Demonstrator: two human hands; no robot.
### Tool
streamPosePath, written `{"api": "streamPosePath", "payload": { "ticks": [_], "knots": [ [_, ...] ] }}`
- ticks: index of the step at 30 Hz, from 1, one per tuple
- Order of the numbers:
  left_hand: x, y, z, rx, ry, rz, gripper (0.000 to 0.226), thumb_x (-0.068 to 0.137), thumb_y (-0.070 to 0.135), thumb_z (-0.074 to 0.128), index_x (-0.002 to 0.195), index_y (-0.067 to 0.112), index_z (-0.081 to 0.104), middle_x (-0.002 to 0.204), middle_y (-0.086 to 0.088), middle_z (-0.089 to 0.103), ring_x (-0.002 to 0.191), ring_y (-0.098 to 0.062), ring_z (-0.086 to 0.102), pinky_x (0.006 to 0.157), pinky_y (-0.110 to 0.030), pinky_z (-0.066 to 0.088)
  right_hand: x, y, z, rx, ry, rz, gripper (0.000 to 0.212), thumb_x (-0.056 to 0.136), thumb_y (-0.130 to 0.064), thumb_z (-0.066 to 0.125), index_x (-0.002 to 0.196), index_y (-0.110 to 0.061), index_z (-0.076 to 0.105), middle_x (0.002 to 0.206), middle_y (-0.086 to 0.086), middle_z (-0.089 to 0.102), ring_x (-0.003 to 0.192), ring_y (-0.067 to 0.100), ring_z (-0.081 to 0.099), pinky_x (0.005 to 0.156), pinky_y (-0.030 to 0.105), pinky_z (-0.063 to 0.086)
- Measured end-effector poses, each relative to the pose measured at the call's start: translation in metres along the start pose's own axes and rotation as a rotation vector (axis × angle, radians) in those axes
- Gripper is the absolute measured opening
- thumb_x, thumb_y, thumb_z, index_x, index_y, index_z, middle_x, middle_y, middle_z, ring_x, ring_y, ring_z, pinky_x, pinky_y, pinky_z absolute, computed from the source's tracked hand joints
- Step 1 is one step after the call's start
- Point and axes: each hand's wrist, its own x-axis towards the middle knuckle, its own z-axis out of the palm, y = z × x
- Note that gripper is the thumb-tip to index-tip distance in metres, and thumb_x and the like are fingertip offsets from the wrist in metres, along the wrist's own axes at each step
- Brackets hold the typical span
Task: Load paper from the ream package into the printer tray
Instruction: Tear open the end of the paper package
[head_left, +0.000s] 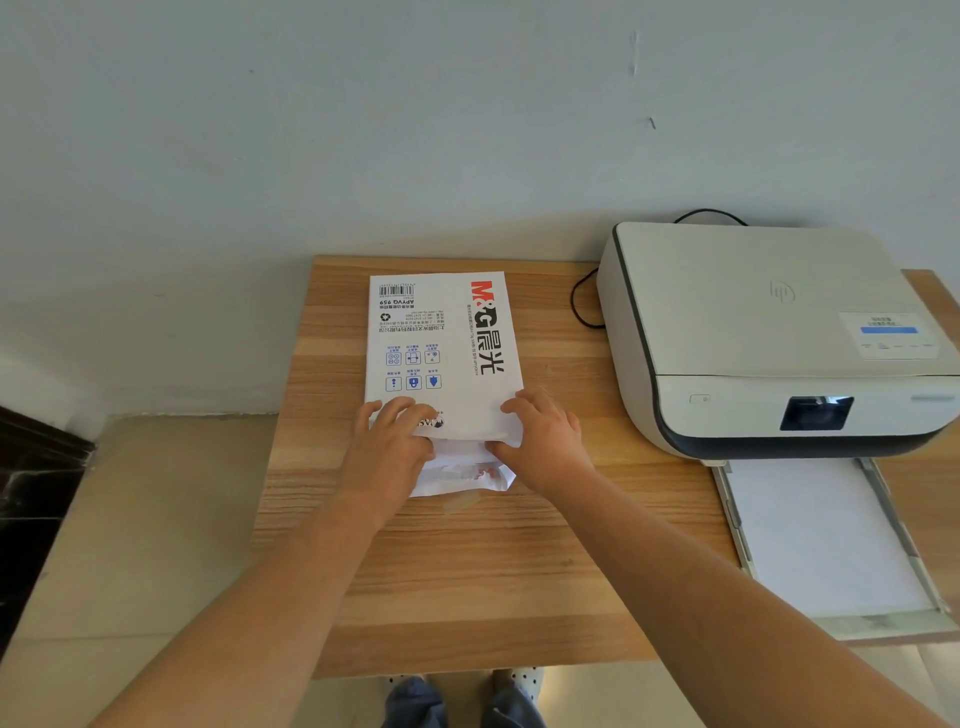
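White printed paper ream package (441, 353) lay flat mid wooden table (467, 571), left of the white inkjet printer (753, 332). Left hand (387, 449) and right hand (545, 441) both gripped its near, opened wrapper end, fingers on top. Pulled-out printer tray (831, 540) sat near right, white sheet already in it. Stack likely heavy, floppy; wrapper thin, tears easily. Best grab sheets at the open end

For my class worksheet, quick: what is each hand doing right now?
Left hand: closed on the near, opened end of the ream package.
Right hand: gripping the same end at its right corner.
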Motion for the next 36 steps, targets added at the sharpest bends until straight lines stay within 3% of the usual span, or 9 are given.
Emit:
{"api": "streamPosePath", "payload": {
  "ticks": [7,12,16,22,30,36],
  "knots": [
    [-0.012,0.003,0.001,0.094,-0.006,0.012,0.02,0.06,0.008,0.086,0.062,0.021,0.071,0.119,-0.002,0.063,0.121,-0.026,0.047,0.102,-0.05,0.028,-0.003,-0.002,0.0,-0.038,-0.008,-0.006,0.055,0.083,-0.045,0.064,0.132,-0.026,0.049,0.145,-0.005,0.038,0.139,0.017,0.029,0.115,0.04,0.016],
    [-0.016,0.002,0.004,0.18,-0.035,0.055,0.022,0.056,0.012,0.089,0.068,0.023,0.073,0.119,-0.004,0.063,0.123,-0.027,0.042,0.103,-0.054,0.028,-0.012,-0.004,0.001,-0.097,-0.061,-0.046,0.056,0.083,-0.035,0.065,0.135,-0.028,0.046,0.15,-0.004,0.033,0.14,0.019,0.025,0.118,0.04,0.011],
    [-0.015,-0.004,0.002,0.185,-0.012,0.108,0.029,0.054,0.011,0.089,0.073,0.025,0.073,0.119,-0.004,0.063,0.121,-0.026,0.042,0.1,-0.055,0.034,-0.018,-0.002,-0.001,-0.175,-0.077,-0.096,0.061,0.079,-0.035,0.068,0.135,-0.028,0.044,0.151,-0.003,0.031,0.141,0.02,0.022,0.118,0.045,0.01],
    [-0.015,0.003,0.005,0.175,0.085,0.105,0.023,0.057,0.005,0.085,0.068,0.019,0.07,0.118,-0.004,0.064,0.118,-0.029,0.05,0.101,-0.053,0.028,-0.028,0.004,0.0,-0.267,-0.056,-0.098,0.06,0.081,-0.031,0.064,0.137,-0.026,0.042,0.152,0.0,0.028,0.142,0.024,0.022,0.117,0.05,0.011],
    [-0.034,0.007,0.012,0.122,0.111,0.103,0.025,0.059,0.003,0.083,0.07,0.02,0.069,0.126,-0.005,0.061,0.123,-0.028,0.044,0.103,-0.055,0.028,-0.032,0.019,0.007,-0.191,-0.027,-0.039,0.061,0.076,-0.042,0.068,0.132,-0.028,0.046,0.146,-0.004,0.037,0.138,0.022,0.03,0.117,0.047,0.016],
    [-0.043,0.012,0.013,0.132,0.014,0.012,0.018,0.066,0.013,0.084,0.074,0.02,0.069,0.133,-0.006,0.057,0.13,-0.029,0.038,0.107,-0.057,0.024,-0.035,0.023,0.005,-0.118,-0.059,-0.039,0.061,0.079,-0.042,0.067,0.134,-0.028,0.046,0.147,-0.006,0.036,0.138,0.019,0.029,0.115,0.041,0.014]
  ]
}}
